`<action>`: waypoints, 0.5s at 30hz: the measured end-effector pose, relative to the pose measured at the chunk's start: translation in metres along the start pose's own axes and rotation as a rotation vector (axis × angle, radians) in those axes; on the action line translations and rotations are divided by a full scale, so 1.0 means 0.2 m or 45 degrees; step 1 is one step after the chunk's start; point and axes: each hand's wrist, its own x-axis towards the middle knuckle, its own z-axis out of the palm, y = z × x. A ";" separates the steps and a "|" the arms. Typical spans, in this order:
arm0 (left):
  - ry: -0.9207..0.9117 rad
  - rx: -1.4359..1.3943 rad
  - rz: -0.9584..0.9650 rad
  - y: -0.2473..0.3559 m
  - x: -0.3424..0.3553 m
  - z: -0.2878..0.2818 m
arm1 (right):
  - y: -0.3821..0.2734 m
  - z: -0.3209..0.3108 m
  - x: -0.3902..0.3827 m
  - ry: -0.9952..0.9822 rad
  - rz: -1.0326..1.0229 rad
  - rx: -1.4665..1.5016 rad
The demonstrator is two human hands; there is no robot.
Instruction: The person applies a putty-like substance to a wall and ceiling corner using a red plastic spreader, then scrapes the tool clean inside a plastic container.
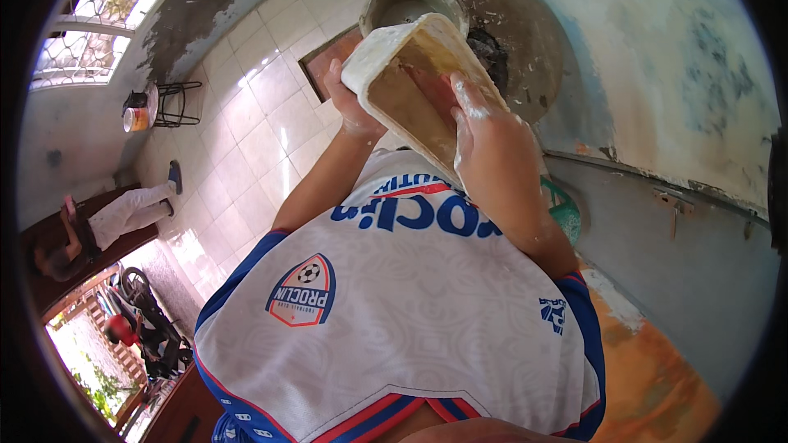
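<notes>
An off-white rectangular plastic tub [386, 107] is tilted in front of my chest, its open side facing me and its inside stained yellow-brown. My left hand [355, 105] grips the tub's left end from outside. At the other side my right hand [497, 135] holds the rim, with the thumb and a finger reaching over the inside; white smears coat these fingers. Just beyond the tub stands a round bucket [373, 4] with grey material in it, partly covered by the tub.
Beside the bucket is a round, dirty brown-grey surface [542, 41]. A patchy wall [681, 57] rises on the right, with a green plastic thing [564, 212] below it. Far left, a person [123, 217] stands by the doorway, near a black stool [174, 104] on the tiled floor [238, 148].
</notes>
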 end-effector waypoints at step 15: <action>0.115 0.046 0.054 0.01 -0.03 -0.07 | -0.04 0.08 0.00 -0.169 -0.067 -0.054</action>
